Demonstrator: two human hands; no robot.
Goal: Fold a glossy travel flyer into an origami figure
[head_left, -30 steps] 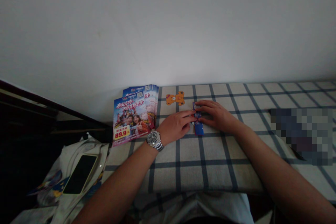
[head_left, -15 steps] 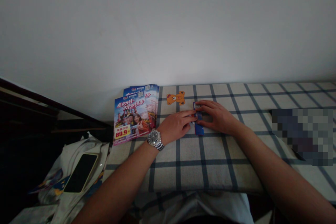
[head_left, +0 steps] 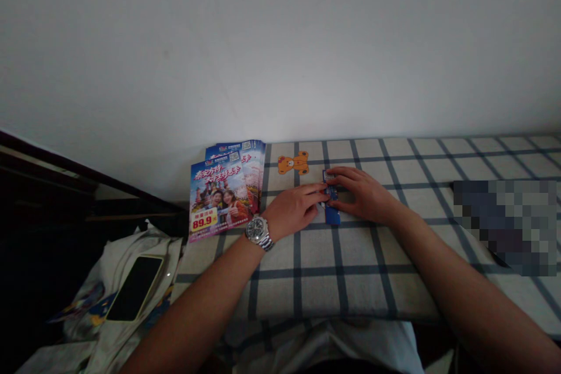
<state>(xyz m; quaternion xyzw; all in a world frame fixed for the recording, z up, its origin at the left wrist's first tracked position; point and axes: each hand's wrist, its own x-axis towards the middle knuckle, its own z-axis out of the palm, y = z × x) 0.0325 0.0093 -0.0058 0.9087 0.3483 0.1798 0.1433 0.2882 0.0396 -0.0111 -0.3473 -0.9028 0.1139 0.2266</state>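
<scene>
- Resting on the checked cloth of the desk (head_left: 315, 272), a narrow folded blue paper (head_left: 332, 217) is touched by both hands; it is set near the middle, between the fingers, with its long side running away from the body.
- The left hand (head_left: 295, 209) is laid palm down, its index finger stretched onto the paper's left side; whether anything is pinched by it cannot be told.
- The right hand (head_left: 367, 196) is arched, fingers and thumb spread along the paper's right side — whether the paper is gripped or only pressed cannot be told.
- A silver watch (head_left: 259, 232) is worn on the left wrist.
- Overlapping printed flyers (head_left: 224, 187) are piled at the desk's left end, "89.9" being printed on the front one.
- An orange bear figure (head_left: 293, 163) is seen beyond the left hand, near the flyers.
- A phone (head_left: 135, 289) is laid on crumpled pale fabric (head_left: 118, 257) left of the desk.
- At far right, a dark object (head_left: 486, 216) is pixelated — its kind cannot be told.
</scene>
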